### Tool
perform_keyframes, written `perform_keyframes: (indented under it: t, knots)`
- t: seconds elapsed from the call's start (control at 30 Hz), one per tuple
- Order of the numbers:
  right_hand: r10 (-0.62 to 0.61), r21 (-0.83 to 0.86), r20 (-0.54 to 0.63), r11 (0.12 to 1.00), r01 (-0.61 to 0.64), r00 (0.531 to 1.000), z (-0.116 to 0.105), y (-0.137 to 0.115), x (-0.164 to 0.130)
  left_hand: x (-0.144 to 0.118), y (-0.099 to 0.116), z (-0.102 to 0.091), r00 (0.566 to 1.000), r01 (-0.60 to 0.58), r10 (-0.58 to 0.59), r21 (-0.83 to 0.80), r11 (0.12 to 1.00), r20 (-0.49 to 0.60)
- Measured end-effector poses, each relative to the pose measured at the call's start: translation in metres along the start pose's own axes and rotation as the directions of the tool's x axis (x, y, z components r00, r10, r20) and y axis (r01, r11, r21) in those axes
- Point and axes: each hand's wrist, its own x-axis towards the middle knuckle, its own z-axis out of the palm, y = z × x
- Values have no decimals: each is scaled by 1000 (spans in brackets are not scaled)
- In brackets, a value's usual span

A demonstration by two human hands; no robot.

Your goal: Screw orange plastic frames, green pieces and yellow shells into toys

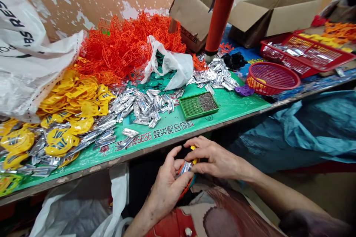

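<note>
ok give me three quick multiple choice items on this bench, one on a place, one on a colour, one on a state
1. Where is the green tray?
A. near the table's front edge
B. inside a cardboard box
C. on the floor

2. What colour is the round basket?
A. blue
B. red
C. white

3. How are the hands occupied?
A. both empty
B. left hand and right hand together gripping a small orange, silver and yellow assembly
C. both resting flat on the table

Key: A, the tray sits by the edge; B, its mesh is red; B, both hands' fingers close around it.
</note>
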Motion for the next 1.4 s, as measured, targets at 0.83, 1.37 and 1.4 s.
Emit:
perform_keyframes:
  t: [0.83,1.37,1.4]
  knots:
    - [163,266,-192,958,-108,968,20,-14,-6,-17,-11,-8,993,101,-86,-194,976,84]
    - [115,234,-255,971,-54,960,25,-26,-3,-16,-19,-10,994,91,-73,-243,966,83]
    - [109,229,-258,972,-49,960,26,-26,-3,-16,-20,-10,994,89,-71,-245,965,83]
